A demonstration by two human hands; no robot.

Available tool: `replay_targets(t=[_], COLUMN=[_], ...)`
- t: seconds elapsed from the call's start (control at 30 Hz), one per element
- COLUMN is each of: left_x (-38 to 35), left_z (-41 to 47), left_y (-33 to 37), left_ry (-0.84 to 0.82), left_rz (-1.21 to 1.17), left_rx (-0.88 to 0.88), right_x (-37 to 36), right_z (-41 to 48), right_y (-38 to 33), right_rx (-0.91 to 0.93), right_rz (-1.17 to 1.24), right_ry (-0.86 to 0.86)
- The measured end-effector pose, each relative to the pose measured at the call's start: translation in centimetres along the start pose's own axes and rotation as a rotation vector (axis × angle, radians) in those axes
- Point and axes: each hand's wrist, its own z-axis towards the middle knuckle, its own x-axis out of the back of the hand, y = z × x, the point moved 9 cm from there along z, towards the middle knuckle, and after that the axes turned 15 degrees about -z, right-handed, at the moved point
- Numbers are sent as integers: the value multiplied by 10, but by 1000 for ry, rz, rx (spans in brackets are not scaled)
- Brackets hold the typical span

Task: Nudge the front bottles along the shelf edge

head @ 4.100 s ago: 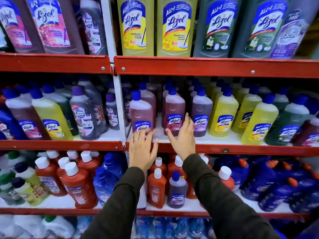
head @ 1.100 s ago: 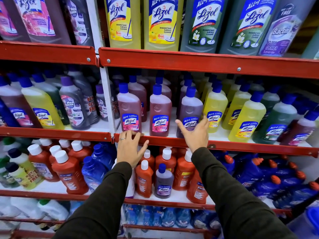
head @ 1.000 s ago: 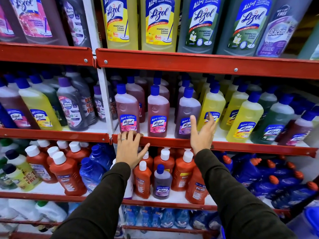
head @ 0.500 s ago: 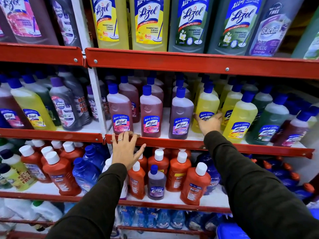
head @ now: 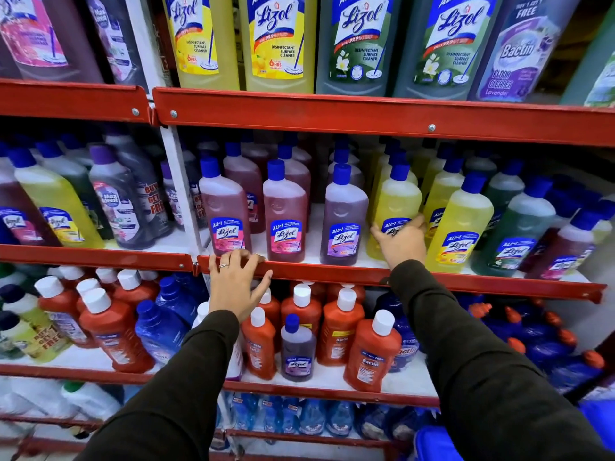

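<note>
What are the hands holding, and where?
The right hand grips a yellow bottle low, at its label. The left hand only rests on the red shelf edge.

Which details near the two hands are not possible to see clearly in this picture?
Head view only:
- Lower label of the yellow bottle: covered by the right hand; its grip on the bottle is unclear.
- Rear bottle rows: dark, hidden by the front bottles.
- Top shelf bottles: caps cut off by the upper edge.
- Left hand, on the red shelf rail: palm unseen.
</note>
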Motion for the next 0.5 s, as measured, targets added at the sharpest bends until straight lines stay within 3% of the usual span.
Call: replay_targets(t=[0.5], left_x=[7], left_z=[5], left_y=[1], left_ry=[59], left_rz=[-67], left_rx=[6], right_x=[6], right_z=[-21], right_y=[13], right_rx=[82], right_rz=[27], right_ry=[16])
